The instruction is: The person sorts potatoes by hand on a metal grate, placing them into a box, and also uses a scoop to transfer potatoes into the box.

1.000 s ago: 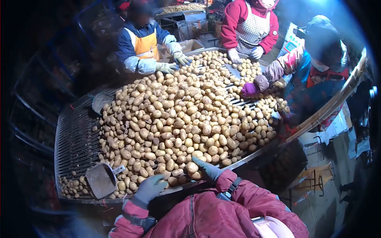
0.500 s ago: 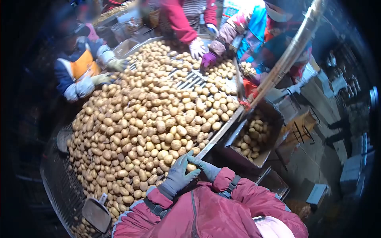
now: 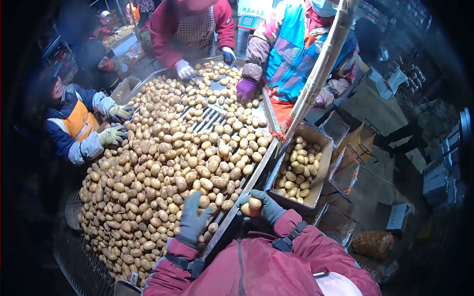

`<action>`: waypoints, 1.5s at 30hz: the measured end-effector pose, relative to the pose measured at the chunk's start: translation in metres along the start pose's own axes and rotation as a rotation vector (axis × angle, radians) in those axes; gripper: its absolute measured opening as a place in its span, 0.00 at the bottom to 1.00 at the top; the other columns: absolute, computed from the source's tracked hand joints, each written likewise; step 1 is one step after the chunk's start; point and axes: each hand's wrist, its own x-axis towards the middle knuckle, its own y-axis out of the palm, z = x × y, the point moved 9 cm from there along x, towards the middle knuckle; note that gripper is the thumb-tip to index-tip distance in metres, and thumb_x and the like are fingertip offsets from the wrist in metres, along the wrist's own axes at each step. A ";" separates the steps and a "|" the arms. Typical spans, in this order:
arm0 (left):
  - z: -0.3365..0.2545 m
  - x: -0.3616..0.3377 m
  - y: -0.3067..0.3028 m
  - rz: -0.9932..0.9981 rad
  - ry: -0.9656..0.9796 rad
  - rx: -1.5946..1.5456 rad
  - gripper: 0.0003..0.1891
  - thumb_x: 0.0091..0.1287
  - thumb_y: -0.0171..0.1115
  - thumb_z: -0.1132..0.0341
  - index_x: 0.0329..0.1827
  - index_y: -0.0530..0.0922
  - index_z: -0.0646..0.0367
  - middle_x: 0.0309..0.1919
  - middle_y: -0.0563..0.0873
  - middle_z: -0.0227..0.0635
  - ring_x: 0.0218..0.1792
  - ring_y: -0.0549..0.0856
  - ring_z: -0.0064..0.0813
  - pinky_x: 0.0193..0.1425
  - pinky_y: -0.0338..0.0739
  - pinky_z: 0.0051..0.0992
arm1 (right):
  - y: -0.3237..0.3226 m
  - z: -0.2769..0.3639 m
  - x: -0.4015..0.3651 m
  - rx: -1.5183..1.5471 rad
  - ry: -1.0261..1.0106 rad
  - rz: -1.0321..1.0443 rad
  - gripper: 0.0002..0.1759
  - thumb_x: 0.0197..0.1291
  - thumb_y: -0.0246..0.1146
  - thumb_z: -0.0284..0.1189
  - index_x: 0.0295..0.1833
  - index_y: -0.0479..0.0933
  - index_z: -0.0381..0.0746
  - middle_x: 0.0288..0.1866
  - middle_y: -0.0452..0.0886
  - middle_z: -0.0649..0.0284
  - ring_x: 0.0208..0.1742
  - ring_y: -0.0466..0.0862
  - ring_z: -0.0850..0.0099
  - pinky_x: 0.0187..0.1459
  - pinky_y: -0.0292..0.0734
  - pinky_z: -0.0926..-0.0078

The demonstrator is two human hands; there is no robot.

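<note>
A large heap of potatoes (image 3: 143, 187) covers the sorting table in front of me. My left hand (image 3: 193, 219), in a grey-green glove, is at the near edge of the heap, its fingers stretched and the thumb apart, holding nothing that I can see. Just right of the table's rail, my right hand (image 3: 269, 206), gloved alike, is closed around potatoes (image 3: 251, 207); there look to be two. Beyond that hand is a cardboard box (image 3: 320, 185) with many potatoes in it.
A wooden rail (image 3: 247, 190) edges the table, and a pole (image 3: 323, 54) rises at its corner. Co-workers' gloved hands (image 3: 112, 134), (image 3: 185, 70) and a purple glove (image 3: 246, 90) are among the potatoes. Metal slats (image 3: 210, 118) show mid-table. A filled sack (image 3: 373, 244) lies on the floor.
My hands, close together around a potato before, are now apart: the left over the heap, the right at the rail with potatoes. The view has shifted, and the box shows more fully.
</note>
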 end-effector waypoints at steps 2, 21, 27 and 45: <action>0.045 -0.004 -0.020 -0.090 -0.021 0.157 0.36 0.64 0.74 0.59 0.74 0.72 0.61 0.70 0.75 0.50 0.71 0.72 0.53 0.78 0.66 0.46 | -0.013 0.014 0.004 -0.073 -0.089 0.016 0.36 0.68 0.57 0.56 0.52 0.85 0.30 0.47 0.90 0.51 0.48 0.90 0.59 0.49 0.87 0.60; 0.141 -0.019 -0.010 -0.164 -0.125 0.809 0.40 0.68 0.65 0.48 0.82 0.65 0.52 0.78 0.71 0.45 0.78 0.67 0.49 0.82 0.57 0.50 | -0.023 0.067 0.014 -0.309 -0.443 -0.095 0.57 0.60 0.53 0.73 0.70 0.73 0.28 0.69 0.78 0.39 0.65 0.81 0.38 0.55 0.85 0.38; 0.115 -0.018 -0.019 -0.199 -0.092 0.742 0.42 0.68 0.66 0.48 0.83 0.63 0.51 0.79 0.69 0.45 0.78 0.66 0.48 0.81 0.58 0.52 | -0.053 0.031 0.019 -0.001 -0.404 0.000 0.59 0.61 0.53 0.73 0.70 0.72 0.23 0.73 0.73 0.34 0.66 0.80 0.33 0.58 0.84 0.36; 0.112 -0.011 -0.019 -0.195 -0.046 0.732 0.39 0.72 0.63 0.48 0.82 0.65 0.56 0.77 0.71 0.47 0.78 0.69 0.46 0.82 0.58 0.47 | -0.150 0.035 -0.124 0.366 -0.404 -0.069 0.49 0.63 0.62 0.65 0.67 0.75 0.27 0.66 0.81 0.45 0.64 0.82 0.40 0.60 0.82 0.38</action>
